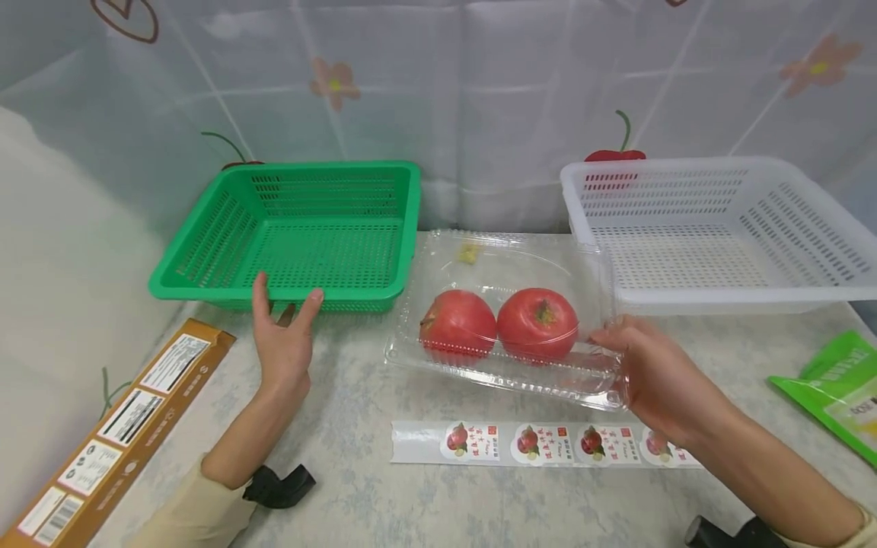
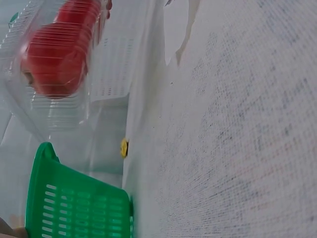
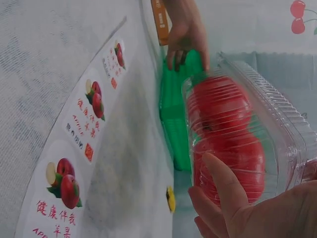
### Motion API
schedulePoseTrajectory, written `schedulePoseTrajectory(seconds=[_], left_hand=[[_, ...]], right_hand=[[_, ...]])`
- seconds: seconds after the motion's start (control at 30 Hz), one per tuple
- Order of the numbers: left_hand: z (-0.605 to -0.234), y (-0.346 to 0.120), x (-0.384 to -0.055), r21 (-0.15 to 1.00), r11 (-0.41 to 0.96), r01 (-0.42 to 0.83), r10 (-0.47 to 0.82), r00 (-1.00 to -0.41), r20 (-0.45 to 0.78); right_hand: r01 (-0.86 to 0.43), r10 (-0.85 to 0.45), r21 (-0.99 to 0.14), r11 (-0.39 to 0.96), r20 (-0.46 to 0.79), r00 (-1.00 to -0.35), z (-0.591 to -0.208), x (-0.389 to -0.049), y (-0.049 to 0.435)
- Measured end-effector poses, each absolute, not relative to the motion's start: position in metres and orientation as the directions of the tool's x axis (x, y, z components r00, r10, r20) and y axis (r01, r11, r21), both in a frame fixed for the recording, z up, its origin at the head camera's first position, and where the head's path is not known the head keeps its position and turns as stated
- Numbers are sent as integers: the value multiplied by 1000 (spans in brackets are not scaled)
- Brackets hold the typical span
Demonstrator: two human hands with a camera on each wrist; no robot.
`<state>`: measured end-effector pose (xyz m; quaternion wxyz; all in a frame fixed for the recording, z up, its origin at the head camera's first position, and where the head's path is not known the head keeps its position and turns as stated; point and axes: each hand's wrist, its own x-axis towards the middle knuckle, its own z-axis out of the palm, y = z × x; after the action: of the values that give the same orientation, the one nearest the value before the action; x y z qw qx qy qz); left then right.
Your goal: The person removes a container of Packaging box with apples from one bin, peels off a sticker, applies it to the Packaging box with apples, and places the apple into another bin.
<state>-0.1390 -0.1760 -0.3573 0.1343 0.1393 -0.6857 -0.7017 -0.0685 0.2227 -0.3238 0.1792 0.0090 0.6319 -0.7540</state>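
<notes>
In the head view my right hand (image 1: 658,377) grips the right edge of a clear plastic clamshell box (image 1: 507,262). Two red apples (image 1: 457,323) lie side by side inside it, and the box is held above the table. My left hand (image 1: 284,350) is at the front rim of a green plastic basket (image 1: 329,259), its index finger and thumb spread and touching the rim. From the right wrist view, the right hand's fingers (image 3: 225,193) lie against the box wall over the apples. Only a bit of the left hand (image 2: 11,230) shows in the left wrist view.
A white plastic basket (image 1: 678,259) stands at the back right. A strip of apple stickers (image 1: 548,444) lies in front of the box. To the left is a long brown carton (image 1: 123,434); a green bag (image 1: 836,392) lies at the far right. A patterned curtain (image 1: 479,106) hangs behind.
</notes>
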Motion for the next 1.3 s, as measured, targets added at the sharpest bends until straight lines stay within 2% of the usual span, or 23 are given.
schedulePoseTrajectory(seconds=[0.23, 0.7, 0.9, 1.1, 1.3], left_hand=[[-358, -177, -138, 999, -40, -4, -372, -928, -18], [-359, -177, -139, 999, -33, -10, -394, -919, -22], [-360, -176, -140, 1000, -30, 2, -387, -922, -10], [-359, -176, -140, 1000, -24, 8, -382, -924, -2], [-357, -176, -138, 1000, -26, -9, -380, -925, -18]], right_hand=[[316, -235, -945, -89, -288, -928, -338, -73, 227], [336, -242, -939, -76, -309, -920, -339, -91, 208], [331, -258, -943, -44, -309, -915, -344, -97, 212], [362, -215, -932, 14, -356, -909, -351, -106, 218], [364, -212, -931, 15, -358, -909, -353, -107, 221]])
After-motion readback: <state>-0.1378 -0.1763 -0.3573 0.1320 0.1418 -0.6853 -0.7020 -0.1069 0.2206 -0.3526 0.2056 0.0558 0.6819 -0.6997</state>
